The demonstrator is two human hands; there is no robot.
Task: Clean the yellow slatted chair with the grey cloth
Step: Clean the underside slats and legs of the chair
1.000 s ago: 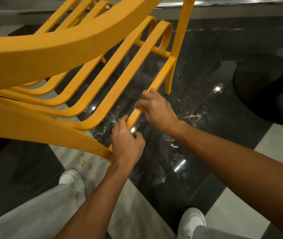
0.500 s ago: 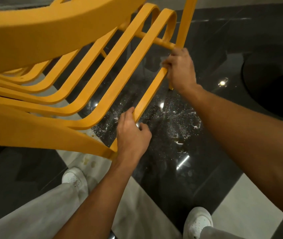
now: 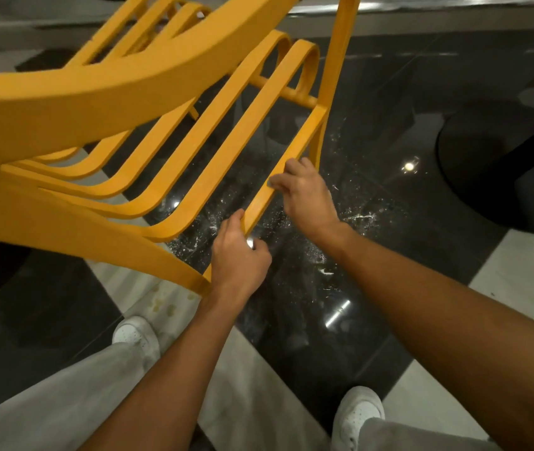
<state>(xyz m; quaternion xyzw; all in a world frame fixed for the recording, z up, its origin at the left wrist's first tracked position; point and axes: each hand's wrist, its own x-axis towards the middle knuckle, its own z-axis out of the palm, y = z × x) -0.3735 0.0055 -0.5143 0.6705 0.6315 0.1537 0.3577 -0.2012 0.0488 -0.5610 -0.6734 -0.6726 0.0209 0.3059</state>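
The yellow slatted chair [image 3: 129,79] is tipped over in front of me and fills the upper left. My left hand [image 3: 239,258] is closed around the near end of its right-hand side rail [image 3: 295,141]. My right hand [image 3: 308,196] wraps the same rail a little farther up, close to the left hand. Only a small grey edge of the grey cloth [image 3: 272,183] shows at the right hand's fingertips. The rest of the cloth is hidden under the palm.
A black round table base [image 3: 503,177] stands on the floor at the right. The glossy black floor tile [image 3: 291,255] under the chair is scattered with white specks. My white shoes [image 3: 135,333] stand on a pale tile strip below.
My right hand slid up the side rail to its far end half a second ago and has come back down next to my left hand. The left hand kept its grip.
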